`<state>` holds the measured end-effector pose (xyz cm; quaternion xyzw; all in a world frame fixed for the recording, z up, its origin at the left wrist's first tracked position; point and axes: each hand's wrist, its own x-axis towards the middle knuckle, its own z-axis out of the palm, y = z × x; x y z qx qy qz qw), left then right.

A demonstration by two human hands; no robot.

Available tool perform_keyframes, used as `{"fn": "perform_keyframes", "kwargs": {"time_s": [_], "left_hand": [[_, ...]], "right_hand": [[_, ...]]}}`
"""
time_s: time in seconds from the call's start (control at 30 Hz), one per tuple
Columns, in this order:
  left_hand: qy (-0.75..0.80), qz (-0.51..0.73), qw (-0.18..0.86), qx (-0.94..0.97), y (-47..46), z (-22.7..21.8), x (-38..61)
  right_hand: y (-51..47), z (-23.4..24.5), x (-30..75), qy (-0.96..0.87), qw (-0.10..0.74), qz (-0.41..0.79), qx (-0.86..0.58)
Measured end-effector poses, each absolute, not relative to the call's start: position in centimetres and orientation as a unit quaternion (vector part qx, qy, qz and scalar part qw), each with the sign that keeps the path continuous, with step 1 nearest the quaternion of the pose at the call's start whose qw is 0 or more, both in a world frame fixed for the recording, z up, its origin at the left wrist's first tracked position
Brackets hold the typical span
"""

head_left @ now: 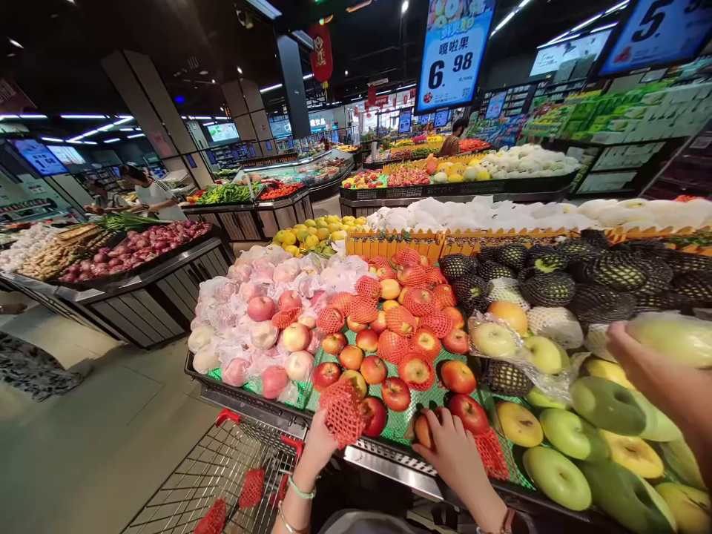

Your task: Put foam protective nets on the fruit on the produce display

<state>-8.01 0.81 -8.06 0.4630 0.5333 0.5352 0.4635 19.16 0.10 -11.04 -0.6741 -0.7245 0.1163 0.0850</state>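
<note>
My left hand, with a green bangle and a bracelet on the wrist, is closed on a red foam net sleeve above the front edge of the apple display. I cannot tell whether fruit is inside that sleeve. At the front of the display, my right hand curls its fingers round a red apple, which it partly covers. Around both hands lie loose red apples and several more in red nets. Beside my right wrist rests a flattened red net.
A shopping cart stands below left, with red nets inside. From the right, another person's hand holds a pale green fruit over green apples. Wrapped pink apples lie left. The display's metal edge runs below my hands.
</note>
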Motion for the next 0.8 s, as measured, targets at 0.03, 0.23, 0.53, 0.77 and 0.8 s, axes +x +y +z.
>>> {"fn": "perform_keyframes", "kwargs": {"time_s": [0.03, 0.23, 0.53, 0.77, 0.8], "left_hand": [[0.531, 0.521, 0.464, 0.481, 0.7, -7.7, -7.7], [0.482, 0.342, 0.461, 0.662, 0.7, -5.5, -6.9], [0.438, 0.337, 0.473, 0.686, 0.1, -4.1, -5.7], [0.407, 0.335, 0.454, 0.718, 0.0, -4.5, -3.7], [0.409, 0.331, 0.451, 0.721, 0.0, -4.6, -3.5]], "right_hand": [[0.0, -10.9, 19.2, -0.722, 0.077, 0.109, -0.679], [0.8, -10.8, 20.9, -0.689, 0.164, 0.205, -0.675], [0.4, -8.5, 19.3, -0.264, 0.601, 0.53, -0.536], [-0.4, -5.5, 14.1, -0.116, 0.645, 0.658, -0.371], [-0.4, -5.7, 13.8, -0.118, 0.647, 0.651, -0.378]]}}
